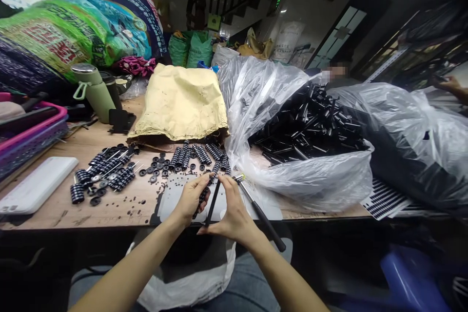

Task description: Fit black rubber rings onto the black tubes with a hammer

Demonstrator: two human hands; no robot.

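Note:
My left hand (192, 198) is closed round a dark, ridged stack of small rings (202, 199), partly hidden by the fingers. Between the thumb and fingers of my right hand (234, 209) is a slim black rod (214, 202), standing nearly upright with its top close to my left fingertips. A hammer (261, 214) with a black handle lies just right of that hand, its handle jutting over the table's front edge. Under both hands is a pale board (170, 202). Beyond them lie several ridged black rollers (201, 154) and loose black discs (158, 165).
More rollers with metal pins (124, 178) lie left. A yellow sack (186, 100) stands behind. At right, a clear plastic bag (314, 180) holds many black rods (310, 126). A white case (38, 185) and green flask (95, 95) are left. A white bag (190, 282) covers my lap.

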